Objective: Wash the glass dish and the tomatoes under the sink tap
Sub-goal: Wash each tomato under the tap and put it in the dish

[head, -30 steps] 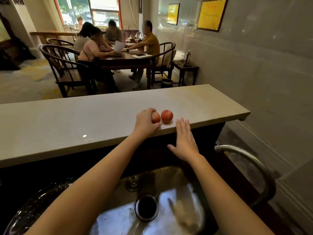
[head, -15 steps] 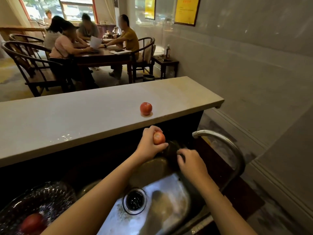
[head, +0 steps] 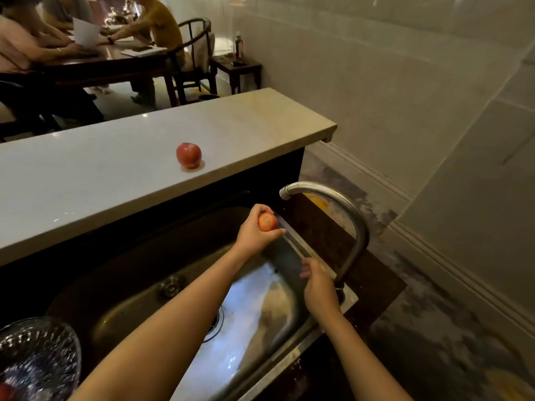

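My left hand (head: 253,234) grips a red tomato (head: 267,222) over the steel sink (head: 260,322), just below and left of the tap spout (head: 324,192). No water shows at the spout. My right hand (head: 318,289) is at the base of the tap, its fingers hidden behind the hand and blurred. A second tomato (head: 188,154) sits alone on the pale counter (head: 101,180) behind the sink. The wet glass dish (head: 37,357) stands at the bottom left beside the sink, with something red (head: 4,392) at the frame edge inside it.
The counter ledge overhangs the sink's far side. The curved tap rises at the sink's right rim, with a dark wooden surface (head: 341,244) behind it. A drain (head: 215,325) lies in the sink floor. People sit at a table (head: 110,62) beyond the counter.
My left hand lifted one tomato off the counter and brought it down beneath the tap spout. My right hand went from the counter edge to the tap base. The view swung down and right.
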